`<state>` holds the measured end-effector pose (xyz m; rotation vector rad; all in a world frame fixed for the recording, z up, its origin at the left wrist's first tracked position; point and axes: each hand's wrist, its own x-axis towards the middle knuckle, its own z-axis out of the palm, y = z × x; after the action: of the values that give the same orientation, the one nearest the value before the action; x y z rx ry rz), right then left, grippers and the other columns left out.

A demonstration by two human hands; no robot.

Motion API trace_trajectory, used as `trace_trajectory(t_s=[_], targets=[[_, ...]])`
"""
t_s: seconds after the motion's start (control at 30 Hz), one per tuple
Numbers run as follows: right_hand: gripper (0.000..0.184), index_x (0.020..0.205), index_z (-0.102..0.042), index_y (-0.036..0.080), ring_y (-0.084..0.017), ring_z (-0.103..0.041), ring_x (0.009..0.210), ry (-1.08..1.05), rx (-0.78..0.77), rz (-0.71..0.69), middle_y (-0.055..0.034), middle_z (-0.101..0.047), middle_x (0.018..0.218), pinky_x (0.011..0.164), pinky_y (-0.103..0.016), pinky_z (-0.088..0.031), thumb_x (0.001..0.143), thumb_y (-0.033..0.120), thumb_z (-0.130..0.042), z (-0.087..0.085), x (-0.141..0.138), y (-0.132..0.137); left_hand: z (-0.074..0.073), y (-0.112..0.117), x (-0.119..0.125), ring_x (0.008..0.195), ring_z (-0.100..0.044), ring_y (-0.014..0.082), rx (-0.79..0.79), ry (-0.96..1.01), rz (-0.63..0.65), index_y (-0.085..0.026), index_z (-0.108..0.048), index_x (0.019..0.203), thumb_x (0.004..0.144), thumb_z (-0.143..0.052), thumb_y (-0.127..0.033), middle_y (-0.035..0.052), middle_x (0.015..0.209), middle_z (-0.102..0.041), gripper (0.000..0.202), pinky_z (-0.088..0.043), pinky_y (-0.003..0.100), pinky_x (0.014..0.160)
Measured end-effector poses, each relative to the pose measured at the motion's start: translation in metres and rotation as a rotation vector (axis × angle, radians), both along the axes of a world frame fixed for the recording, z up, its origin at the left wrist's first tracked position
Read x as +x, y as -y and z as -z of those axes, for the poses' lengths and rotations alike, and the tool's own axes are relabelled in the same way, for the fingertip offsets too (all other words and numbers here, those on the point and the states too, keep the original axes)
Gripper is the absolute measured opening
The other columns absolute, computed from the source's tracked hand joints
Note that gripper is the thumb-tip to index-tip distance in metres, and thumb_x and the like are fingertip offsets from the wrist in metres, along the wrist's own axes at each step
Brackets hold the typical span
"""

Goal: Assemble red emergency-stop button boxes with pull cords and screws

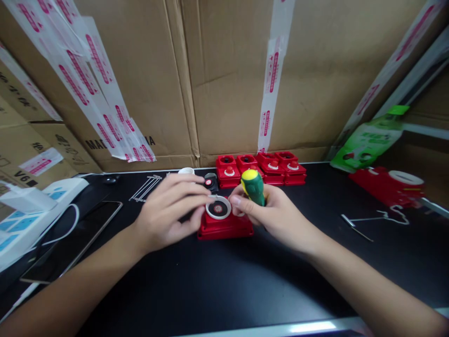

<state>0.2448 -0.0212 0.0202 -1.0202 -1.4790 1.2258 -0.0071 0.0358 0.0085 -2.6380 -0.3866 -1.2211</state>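
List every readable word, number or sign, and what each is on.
"V6": left carton.
"MAD" and "IA": back carton, tape between.
Too blurred or small to read: pink print on the tape; other marks on the left carton; label on the green bottle; red centres on the black disc and black part behind it.

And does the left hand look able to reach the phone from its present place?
Probably yes. The phone lies on the table beside the left forearm, its upper face mostly uncovered; the left hand, at the white ring, would seem to need only to draw back.
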Motion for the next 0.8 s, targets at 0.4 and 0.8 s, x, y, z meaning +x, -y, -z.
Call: trace_trajectory(t_s=[0.4,0.8], targets=[[0.035,0.086,-0.063,0.018,-0.005,-0.03,0.052,-0.214,-0.04,0.086,0.0048,-0.055,0.07,0.047,-0.027,-0.016,0.089,0.046,-0.082,0.001,0.007,-0.003,0.021,-0.065,-0.031,0.118,-0.062,0.0287,-0.214,0.049,-0.455,-0.022,-0.076,0.121,0.103,-0.054,-0.021,0.0088,0.117,-0.074,0.028,-0.051,0.054,0.108],[0.03,0.092,-0.065,0.018,-0.005,-0.03,0.051,-0.248,-0.045,0.131,0.0047,-0.058,0.07,0.047,-0.026,-0.015,0.087,0.041,-0.085,-0.002,0.01,-0.004,0.015,-0.074,-0.049,0.077,-0.063,0.019,-0.445,-0.219,-0.521,-0.021,-0.077,0.111,0.096,-0.056,-0.023,0.0036,0.094,-0.068,0.026,-0.05,0.032,0.073]])
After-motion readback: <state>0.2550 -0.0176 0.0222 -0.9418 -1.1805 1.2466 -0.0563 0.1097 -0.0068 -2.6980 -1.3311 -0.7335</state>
